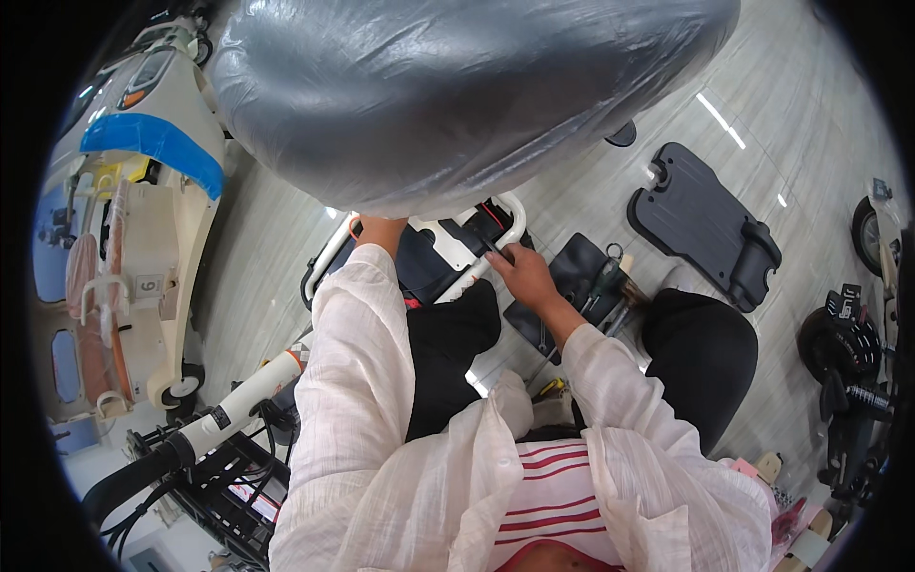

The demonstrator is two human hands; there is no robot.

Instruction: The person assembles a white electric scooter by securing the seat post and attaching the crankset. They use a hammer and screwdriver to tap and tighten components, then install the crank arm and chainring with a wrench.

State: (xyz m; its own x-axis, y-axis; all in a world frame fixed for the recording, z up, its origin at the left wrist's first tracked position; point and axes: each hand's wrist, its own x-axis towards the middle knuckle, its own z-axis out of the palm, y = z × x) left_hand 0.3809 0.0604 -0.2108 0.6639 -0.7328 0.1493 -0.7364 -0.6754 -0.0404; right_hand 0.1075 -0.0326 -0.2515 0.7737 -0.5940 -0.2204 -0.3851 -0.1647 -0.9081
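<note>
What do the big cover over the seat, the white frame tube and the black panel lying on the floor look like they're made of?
Cover: thin plastic film, likely; it is translucent grey, wrinkled and glossy with highlights.
Frame tube: probably painted metal; smooth, white, bent in a rounded loop. The right hand grips it.
Panel: seemingly moulded plastic; matte black, with shaped edges and recesses.

**Surfaces under my camera**

I see a seat point(457, 95) wrapped in glossy, wrinkled clear plastic film, a smooth white painted metal frame tube point(477, 272), matt black plastic footboard point(705, 224), crinkled white cloth sleeves point(353, 381), and glossy pale floor point(257, 257).
</note>
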